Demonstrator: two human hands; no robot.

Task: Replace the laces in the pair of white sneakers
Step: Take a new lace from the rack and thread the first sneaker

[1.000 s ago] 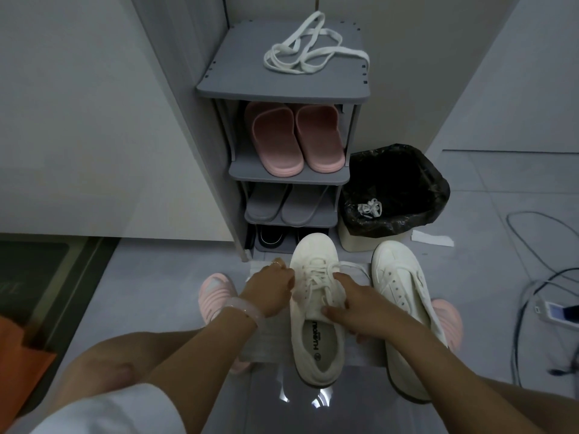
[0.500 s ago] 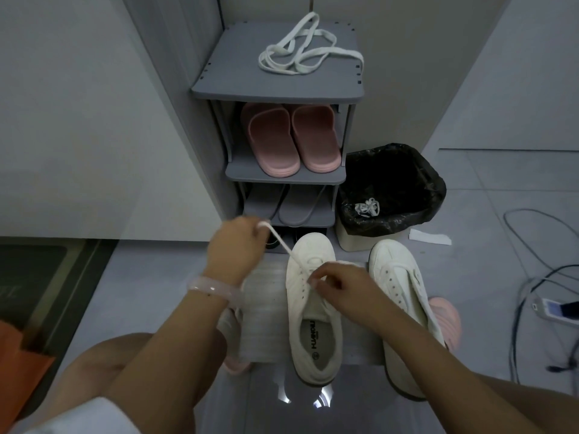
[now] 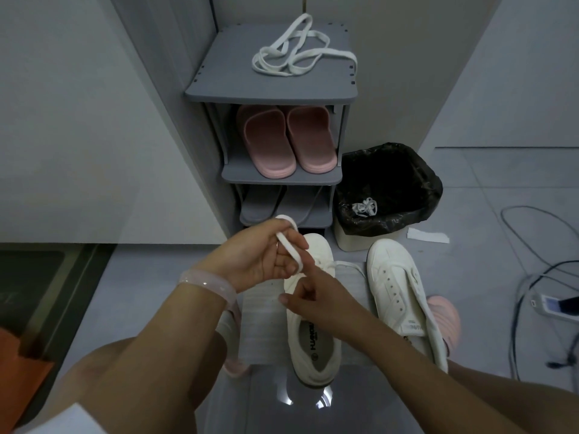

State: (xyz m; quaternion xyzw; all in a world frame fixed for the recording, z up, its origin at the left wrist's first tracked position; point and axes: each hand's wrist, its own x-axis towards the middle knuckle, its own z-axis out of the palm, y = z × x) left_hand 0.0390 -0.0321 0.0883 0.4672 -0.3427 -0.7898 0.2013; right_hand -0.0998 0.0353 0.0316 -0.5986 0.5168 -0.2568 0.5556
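A pale grey tiled floor (image 3: 156,277) meets plain light walls, and a narrow grey plastic shoe rack (image 3: 272,92) stands in the corner. A loose white flat shoelace (image 3: 300,48) lies in a tangle on the rack's top shelf; a pair of pink rubber slippers (image 3: 283,140) sits on the shelf beneath, with grey slippers (image 3: 269,203) one shelf lower. Just to the right of the rack is a small bin lined with a black plastic bag (image 3: 388,189), with a bundled white lace (image 3: 365,207) inside. Dark cables (image 3: 529,277) trail over the floor at the far right.

Two white canvas sneakers stand side by side, toes toward the rack. The left sneaker (image 3: 313,333) rests on a ribbed white mat (image 3: 263,321), its dark-printed insole showing. The right sneaker (image 3: 404,296) has bare eyelets.

The left hand (image 3: 263,258), wearing a pale pink bangle (image 3: 206,285) at the wrist, is raised above the left sneaker's toe with fingers curled round a white lace (image 3: 289,249) that loops over them. The right hand (image 3: 316,296) is over the shoe's eyelet area, pinching that lace between thumb and fingers, forefinger pointing up.
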